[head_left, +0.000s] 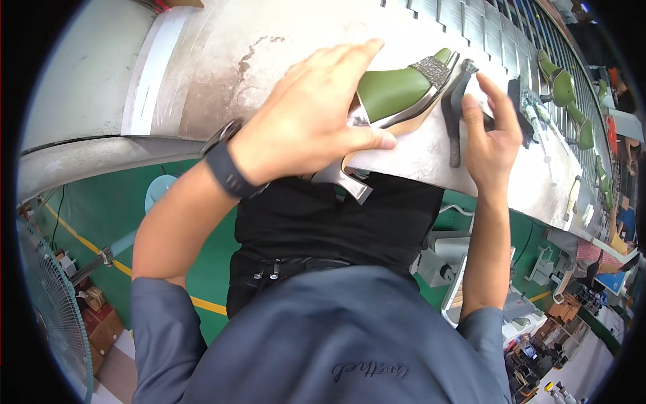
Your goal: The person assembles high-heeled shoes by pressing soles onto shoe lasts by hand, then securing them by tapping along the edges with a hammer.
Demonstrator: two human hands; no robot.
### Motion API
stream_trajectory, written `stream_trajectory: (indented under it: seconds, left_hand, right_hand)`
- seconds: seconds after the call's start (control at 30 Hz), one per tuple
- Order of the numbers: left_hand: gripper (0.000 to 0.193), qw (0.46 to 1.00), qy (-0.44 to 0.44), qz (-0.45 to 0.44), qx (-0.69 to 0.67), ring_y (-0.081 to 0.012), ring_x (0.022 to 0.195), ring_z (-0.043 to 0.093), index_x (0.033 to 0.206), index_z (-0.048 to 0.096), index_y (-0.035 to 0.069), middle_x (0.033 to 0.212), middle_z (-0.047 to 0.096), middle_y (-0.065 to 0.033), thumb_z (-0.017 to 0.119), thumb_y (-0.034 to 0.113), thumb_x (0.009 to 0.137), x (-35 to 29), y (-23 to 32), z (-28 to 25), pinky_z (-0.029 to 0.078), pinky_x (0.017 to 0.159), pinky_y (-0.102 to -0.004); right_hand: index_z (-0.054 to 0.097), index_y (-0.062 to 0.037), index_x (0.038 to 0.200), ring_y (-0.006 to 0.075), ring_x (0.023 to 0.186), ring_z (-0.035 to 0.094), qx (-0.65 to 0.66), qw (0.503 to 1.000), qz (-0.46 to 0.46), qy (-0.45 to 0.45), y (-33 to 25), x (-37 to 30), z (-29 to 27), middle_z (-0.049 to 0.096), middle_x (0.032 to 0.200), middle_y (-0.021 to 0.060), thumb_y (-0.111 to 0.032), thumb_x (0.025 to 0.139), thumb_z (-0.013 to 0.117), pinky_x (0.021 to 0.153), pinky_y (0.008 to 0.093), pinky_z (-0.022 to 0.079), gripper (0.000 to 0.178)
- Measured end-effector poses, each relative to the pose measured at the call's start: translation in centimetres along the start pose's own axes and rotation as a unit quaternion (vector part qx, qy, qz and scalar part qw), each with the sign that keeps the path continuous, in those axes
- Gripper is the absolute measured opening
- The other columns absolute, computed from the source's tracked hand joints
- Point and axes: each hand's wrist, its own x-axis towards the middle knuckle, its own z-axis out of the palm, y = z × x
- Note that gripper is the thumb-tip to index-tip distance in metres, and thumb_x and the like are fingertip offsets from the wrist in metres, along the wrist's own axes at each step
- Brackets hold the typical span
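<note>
A green high-heeled shoe [393,93] lies on its side at the table's near edge, its slim metallic heel [346,180] jutting over the edge toward me. A dark textured band crosses its toe end. My left hand [313,111] lies across the back of the shoe, thumb along the near side and fingers past the far side, hiding much of the rear. To the right of the shoe lies a long dark tool [455,114], perhaps a hammer. My right hand [494,138] is beside its upper end, thumb and forefinger apart; whether they touch it I cannot tell.
The pale, stained worktable [215,81] curves across the front. Brushes [538,124] and a pale-handled tool [572,195] lie at the right. Beyond, green shoes [562,87] sit on a slatted metal conveyor [521,30]. A fan [50,316] stands on the floor at the left.
</note>
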Motion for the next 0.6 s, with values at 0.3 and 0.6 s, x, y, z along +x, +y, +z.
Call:
stream_trajectory:
  seconds: [0.3, 0.6]
  left_hand:
    - [0.078, 0.993, -0.12, -0.023, -0.003, -0.0389, 0.121, 0.064, 0.147, 0.051, -0.004, 0.132, 0.064, -0.024, 0.085, 0.026, 0.083, 1.5, -0.1, 1.6, 0.05, 0.105, -0.0428]
    - [0.094, 0.991, -0.135, -0.007, 0.0, -0.0465, 0.121, 0.065, 0.164, 0.035, 0.009, 0.137, 0.063, -0.0301, 0.084, 0.028, 0.086, 4.3, 1.7, 3.0, 0.053, 0.102, -0.046]
  right_hand:
    - [0.066, -0.0067, 0.136, 0.0343, 0.103, 0.062, -0.178, 0.974, -0.084, -0.116, -0.4, -1.2, -1.4, 0.065, 0.107, 0.014, 0.011, 0.075, 0.059, 0.093, 0.0451, 0.049, 0.064]
    - [0.075, -0.0034, 0.116, 0.0202, 0.096, 0.069, 0.226, 0.966, 0.107, -0.064, -3.5, -1.3, -4.3, 0.072, 0.105, 0.0128, -0.003, 0.085, 0.082, 0.086, 0.0311, 0.053, 0.032]
